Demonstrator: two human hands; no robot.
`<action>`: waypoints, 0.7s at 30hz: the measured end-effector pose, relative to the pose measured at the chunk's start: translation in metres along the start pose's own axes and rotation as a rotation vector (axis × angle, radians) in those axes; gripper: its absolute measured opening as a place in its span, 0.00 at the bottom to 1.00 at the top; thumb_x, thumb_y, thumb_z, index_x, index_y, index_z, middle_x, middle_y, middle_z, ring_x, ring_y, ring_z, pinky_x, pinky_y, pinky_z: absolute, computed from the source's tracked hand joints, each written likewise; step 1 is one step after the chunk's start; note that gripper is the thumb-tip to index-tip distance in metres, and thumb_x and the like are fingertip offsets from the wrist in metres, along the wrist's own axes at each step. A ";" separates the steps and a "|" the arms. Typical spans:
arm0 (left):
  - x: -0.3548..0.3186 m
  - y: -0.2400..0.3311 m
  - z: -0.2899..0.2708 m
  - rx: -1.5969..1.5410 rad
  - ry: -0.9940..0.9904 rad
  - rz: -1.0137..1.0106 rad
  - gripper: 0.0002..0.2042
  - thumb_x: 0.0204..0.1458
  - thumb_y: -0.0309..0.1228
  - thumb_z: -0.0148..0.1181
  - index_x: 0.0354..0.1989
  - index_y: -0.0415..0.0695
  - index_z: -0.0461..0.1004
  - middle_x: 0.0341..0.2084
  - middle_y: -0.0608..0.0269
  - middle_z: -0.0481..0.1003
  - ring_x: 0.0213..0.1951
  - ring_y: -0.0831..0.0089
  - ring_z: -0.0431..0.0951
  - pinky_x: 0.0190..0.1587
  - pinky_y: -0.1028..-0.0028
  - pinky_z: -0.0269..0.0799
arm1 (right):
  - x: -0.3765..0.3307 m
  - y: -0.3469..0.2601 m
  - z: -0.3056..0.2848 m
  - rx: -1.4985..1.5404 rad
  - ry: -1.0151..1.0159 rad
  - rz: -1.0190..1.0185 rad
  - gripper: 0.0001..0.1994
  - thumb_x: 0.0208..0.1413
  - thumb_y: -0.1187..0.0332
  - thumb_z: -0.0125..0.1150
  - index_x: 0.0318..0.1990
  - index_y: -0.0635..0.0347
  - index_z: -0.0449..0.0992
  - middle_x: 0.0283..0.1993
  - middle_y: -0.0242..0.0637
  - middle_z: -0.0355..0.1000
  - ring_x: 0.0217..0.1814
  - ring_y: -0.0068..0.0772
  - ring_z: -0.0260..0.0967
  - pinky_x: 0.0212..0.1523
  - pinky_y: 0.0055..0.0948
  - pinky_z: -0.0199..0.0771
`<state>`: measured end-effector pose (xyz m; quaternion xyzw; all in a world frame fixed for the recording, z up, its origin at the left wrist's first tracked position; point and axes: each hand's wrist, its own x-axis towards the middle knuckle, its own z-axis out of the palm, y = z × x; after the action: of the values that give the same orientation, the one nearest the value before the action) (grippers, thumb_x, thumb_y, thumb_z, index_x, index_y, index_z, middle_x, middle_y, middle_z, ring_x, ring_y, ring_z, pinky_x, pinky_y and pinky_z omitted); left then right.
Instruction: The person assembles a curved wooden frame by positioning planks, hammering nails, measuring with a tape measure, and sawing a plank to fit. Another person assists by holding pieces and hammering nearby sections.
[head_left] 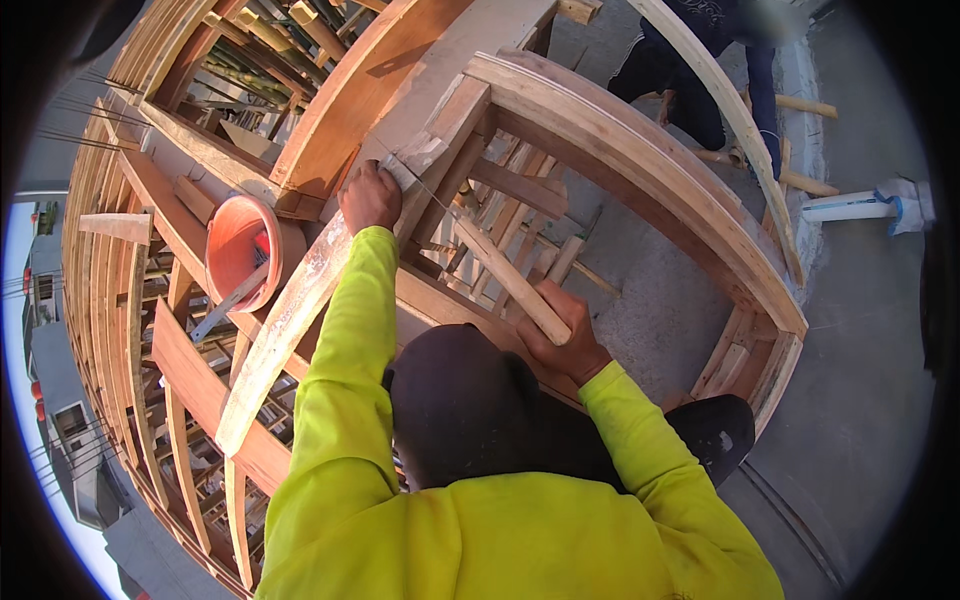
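Note:
My right hand is closed around the straight wooden handle of a handsaw. Its thin blade, seen nearly edge-on, slants up and left to the wood beside my left hand. My left hand has its fingers curled over a long, pale, weathered plank, just left of the blade's far end. That plank slopes from the lower left up across the timber frame. How deep the blade sits in the wood cannot be made out.
An orange bucket stands left of the plank, a flat metal blade leaning from it. Curved timber formwork surrounds an opening at right. A person in dark clothes crouches at upper right. A white pipe lies on the concrete.

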<state>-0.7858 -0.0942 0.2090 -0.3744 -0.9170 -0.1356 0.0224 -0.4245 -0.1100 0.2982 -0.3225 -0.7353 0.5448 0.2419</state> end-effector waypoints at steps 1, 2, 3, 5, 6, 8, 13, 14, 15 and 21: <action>0.003 0.000 0.000 -0.042 0.129 0.043 0.13 0.59 0.36 0.48 0.42 0.41 0.76 0.39 0.46 0.81 0.43 0.49 0.81 0.54 0.53 0.69 | -0.015 -0.007 -0.014 -0.061 0.002 -0.027 0.10 0.45 0.77 0.65 0.38 0.63 0.75 0.28 0.45 0.74 0.30 0.40 0.79 0.34 0.33 0.77; 0.001 0.000 0.000 -0.056 0.188 0.060 0.13 0.59 0.36 0.48 0.41 0.41 0.76 0.39 0.46 0.81 0.43 0.49 0.81 0.53 0.53 0.69 | -0.041 -0.013 -0.026 -0.151 0.074 -0.151 0.06 0.45 0.81 0.59 0.33 0.63 0.74 0.24 0.41 0.73 0.24 0.35 0.77 0.29 0.30 0.75; -0.001 -0.001 0.000 -0.027 0.089 -0.003 0.13 0.59 0.36 0.48 0.41 0.41 0.76 0.39 0.46 0.81 0.44 0.49 0.81 0.54 0.53 0.69 | -0.047 -0.016 -0.031 -0.126 0.046 -0.101 0.07 0.45 0.82 0.56 0.33 0.65 0.75 0.26 0.42 0.75 0.25 0.36 0.78 0.30 0.30 0.77; 0.002 -0.001 0.002 -0.037 0.179 0.056 0.13 0.59 0.36 0.49 0.41 0.41 0.76 0.40 0.46 0.81 0.44 0.49 0.81 0.54 0.53 0.69 | -0.036 -0.016 -0.027 -0.139 0.041 -0.150 0.05 0.46 0.80 0.58 0.33 0.64 0.74 0.26 0.41 0.74 0.23 0.35 0.76 0.29 0.31 0.76; 0.007 -0.001 0.003 -0.018 0.131 0.048 0.12 0.59 0.36 0.49 0.41 0.42 0.76 0.39 0.46 0.81 0.44 0.49 0.81 0.54 0.54 0.69 | -0.037 -0.018 -0.029 -0.146 0.013 -0.134 0.05 0.47 0.78 0.59 0.33 0.64 0.74 0.25 0.40 0.73 0.23 0.35 0.76 0.28 0.32 0.75; 0.008 -0.002 0.003 0.008 0.100 0.026 0.13 0.59 0.36 0.49 0.41 0.42 0.76 0.38 0.45 0.81 0.43 0.48 0.82 0.54 0.53 0.69 | 0.028 0.006 0.006 -0.007 -0.031 -0.051 0.08 0.45 0.77 0.63 0.34 0.66 0.74 0.27 0.43 0.74 0.24 0.37 0.74 0.29 0.36 0.73; 0.012 -0.002 0.002 0.012 0.073 -0.005 0.13 0.60 0.37 0.49 0.43 0.42 0.75 0.36 0.44 0.81 0.43 0.47 0.82 0.53 0.52 0.69 | 0.016 -0.020 0.001 0.000 0.032 -0.063 0.06 0.46 0.78 0.62 0.33 0.64 0.74 0.23 0.39 0.71 0.21 0.33 0.74 0.25 0.31 0.72; 0.003 -0.003 0.001 -0.040 0.143 0.045 0.13 0.60 0.37 0.49 0.41 0.42 0.75 0.37 0.44 0.81 0.42 0.47 0.82 0.53 0.52 0.69 | -0.007 -0.018 -0.013 -0.086 0.070 -0.171 0.06 0.45 0.79 0.60 0.33 0.64 0.74 0.24 0.40 0.71 0.21 0.33 0.74 0.26 0.30 0.73; 0.008 -0.003 0.002 -0.022 0.054 0.008 0.13 0.60 0.37 0.49 0.41 0.41 0.75 0.36 0.43 0.81 0.41 0.46 0.82 0.53 0.52 0.69 | -0.027 -0.016 -0.025 -0.120 0.065 -0.181 0.07 0.43 0.81 0.57 0.33 0.65 0.75 0.24 0.42 0.73 0.23 0.35 0.76 0.28 0.29 0.75; 0.009 -0.004 0.000 -0.033 0.152 0.065 0.13 0.59 0.37 0.49 0.40 0.41 0.74 0.36 0.42 0.81 0.41 0.46 0.82 0.54 0.52 0.69 | 0.043 0.004 0.008 0.073 -0.005 -0.070 0.05 0.48 0.77 0.60 0.33 0.66 0.74 0.22 0.38 0.69 0.20 0.34 0.72 0.23 0.32 0.70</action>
<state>-0.7945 -0.0907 0.2093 -0.3928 -0.8977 -0.1778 0.0904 -0.4585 -0.0831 0.2921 -0.2863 -0.7265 0.5632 0.2703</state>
